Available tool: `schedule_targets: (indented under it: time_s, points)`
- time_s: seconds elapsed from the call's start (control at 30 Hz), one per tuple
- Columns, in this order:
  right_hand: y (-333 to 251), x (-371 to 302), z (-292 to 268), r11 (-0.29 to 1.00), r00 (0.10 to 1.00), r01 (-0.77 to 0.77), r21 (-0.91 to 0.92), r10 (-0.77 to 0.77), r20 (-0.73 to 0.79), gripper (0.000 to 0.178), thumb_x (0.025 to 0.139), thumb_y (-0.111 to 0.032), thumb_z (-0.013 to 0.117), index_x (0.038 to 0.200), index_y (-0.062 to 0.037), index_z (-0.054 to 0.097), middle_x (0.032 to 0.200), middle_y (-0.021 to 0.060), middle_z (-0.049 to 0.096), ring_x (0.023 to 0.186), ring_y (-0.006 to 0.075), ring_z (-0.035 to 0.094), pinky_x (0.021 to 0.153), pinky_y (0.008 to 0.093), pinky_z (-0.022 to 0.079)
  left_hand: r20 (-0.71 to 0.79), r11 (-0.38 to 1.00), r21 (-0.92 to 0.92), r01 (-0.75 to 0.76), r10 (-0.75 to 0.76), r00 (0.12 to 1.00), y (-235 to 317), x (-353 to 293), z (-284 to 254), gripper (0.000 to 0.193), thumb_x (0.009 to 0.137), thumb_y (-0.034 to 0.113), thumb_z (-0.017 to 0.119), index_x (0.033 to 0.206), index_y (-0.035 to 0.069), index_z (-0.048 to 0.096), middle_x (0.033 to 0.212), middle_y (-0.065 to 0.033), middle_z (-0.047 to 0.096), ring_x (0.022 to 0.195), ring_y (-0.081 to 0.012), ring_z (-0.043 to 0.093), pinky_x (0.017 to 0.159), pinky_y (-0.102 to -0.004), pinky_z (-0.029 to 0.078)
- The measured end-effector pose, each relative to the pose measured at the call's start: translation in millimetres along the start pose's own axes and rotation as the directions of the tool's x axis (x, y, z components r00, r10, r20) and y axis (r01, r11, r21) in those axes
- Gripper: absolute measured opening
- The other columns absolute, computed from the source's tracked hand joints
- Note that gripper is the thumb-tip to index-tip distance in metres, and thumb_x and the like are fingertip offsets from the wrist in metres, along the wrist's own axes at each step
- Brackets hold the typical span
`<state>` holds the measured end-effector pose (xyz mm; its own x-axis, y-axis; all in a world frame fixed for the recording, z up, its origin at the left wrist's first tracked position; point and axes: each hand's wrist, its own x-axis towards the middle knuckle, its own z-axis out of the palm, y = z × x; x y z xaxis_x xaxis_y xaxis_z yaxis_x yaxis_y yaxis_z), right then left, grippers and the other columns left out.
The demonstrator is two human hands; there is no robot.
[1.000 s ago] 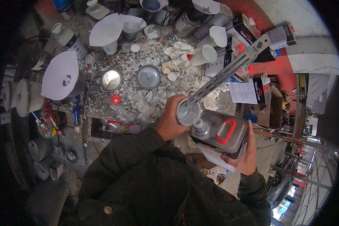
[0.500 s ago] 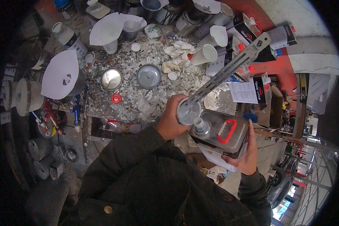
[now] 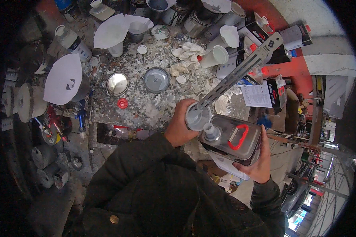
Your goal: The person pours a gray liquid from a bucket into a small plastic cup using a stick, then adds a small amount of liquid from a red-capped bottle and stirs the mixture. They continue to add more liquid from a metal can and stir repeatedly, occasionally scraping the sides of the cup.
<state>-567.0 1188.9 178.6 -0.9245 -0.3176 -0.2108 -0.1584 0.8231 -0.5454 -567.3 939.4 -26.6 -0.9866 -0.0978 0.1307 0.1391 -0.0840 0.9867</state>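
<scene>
My left hand (image 3: 180, 125) is wrapped round a clear plastic cup (image 3: 194, 123) holding a little pale liquid. A long slotted metal mixing stick (image 3: 241, 73) stands in the cup and leans up to the right. My right hand (image 3: 260, 162) grips the side of a rectangular metal can (image 3: 223, 143) with a red carrying handle (image 3: 238, 137) on its top. The can's spout (image 3: 212, 131) points toward the cup and sits close to its rim. Whether liquid is running from the spout, I cannot tell.
On the paint-spattered bench (image 3: 146, 106) lie an open tin (image 3: 117, 83), a grey lid (image 3: 156, 80) and a red cap (image 3: 122, 103). Crumpled gloves (image 3: 188, 59) and a white cup (image 3: 215, 56) are farther back. Paper strainers (image 3: 63, 79) sit in cups on the left; solvent cans (image 3: 275, 93) crowd the right.
Almost nothing differs. Both hands, the cup and the can keep the same places; the view has shifted very slightly.
</scene>
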Motion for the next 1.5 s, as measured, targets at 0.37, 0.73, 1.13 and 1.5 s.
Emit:
schedule_targets:
  time_s: [0.37, 0.73, 1.13, 1.5]
  points:
    - [4.5, -1.9, -1.0, 1.000, 1.000, 0.000, -0.010, 0.000, 0.005, 0.135, 0.051, -0.010, 0.091, 0.164, -0.0017, 0.017, 0.148, 0.0188, 0.049, 0.136, 0.0295, 0.052, 0.119, 0.0403, 0.037, 0.013, 0.999, -0.041, 0.011, -0.010, 1.000, 0.0, -0.3, 2.5, 0.080, 0.071, 0.008, 0.085, 0.139, 0.003, 0.043, 0.131, -0.0177, 0.048, 0.126, -0.0345, 0.051, 0.109, -0.0409, 0.041]
    - [-2.8, -1.1, -3.6, 0.998, 1.000, -0.008, -0.059, 0.008, 0.001, 0.136, 0.050, -0.010, 0.091, 0.164, -0.0028, 0.017, 0.148, 0.0190, 0.050, 0.135, 0.0299, 0.053, 0.118, 0.0409, 0.038, 0.035, 0.998, -0.027, 0.054, -0.053, 0.998, -0.2, -1.6, 2.2, 0.087, 0.070, 0.002, 0.082, 0.145, 0.007, 0.039, 0.137, -0.0136, 0.049, 0.132, -0.0270, 0.050, 0.113, -0.0399, 0.040]
    - [9.1, -5.8, 2.4, 1.000, 1.000, -0.016, 0.021, 0.016, -0.012, 0.137, 0.051, -0.008, 0.089, 0.164, -0.0028, 0.013, 0.151, 0.0187, 0.047, 0.137, 0.0302, 0.051, 0.118, 0.0410, 0.037, 0.018, 0.992, -0.101, 0.077, -0.075, 0.997, -2.7, -2.6, 3.7, 0.085, 0.070, 0.003, 0.084, 0.143, 0.005, 0.041, 0.135, -0.0154, 0.049, 0.130, -0.0292, 0.052, 0.110, -0.0396, 0.041]
    - [118.7, -6.8, 25.9, 0.874, 0.855, -0.058, 0.482, 0.293, -0.428, 0.136, 0.061, -0.012, 0.095, 0.167, -0.0124, 0.009, 0.158, 0.0195, 0.039, 0.139, 0.0323, 0.047, 0.117, 0.0440, 0.040, -0.101, 0.990, 0.004, 0.141, -0.139, 0.985, -5.2, -10.7, -30.9, 0.088, 0.069, -0.003, 0.078, 0.146, 0.005, 0.037, 0.134, -0.0122, 0.053, 0.128, -0.0244, 0.054, 0.109, -0.0378, 0.043]
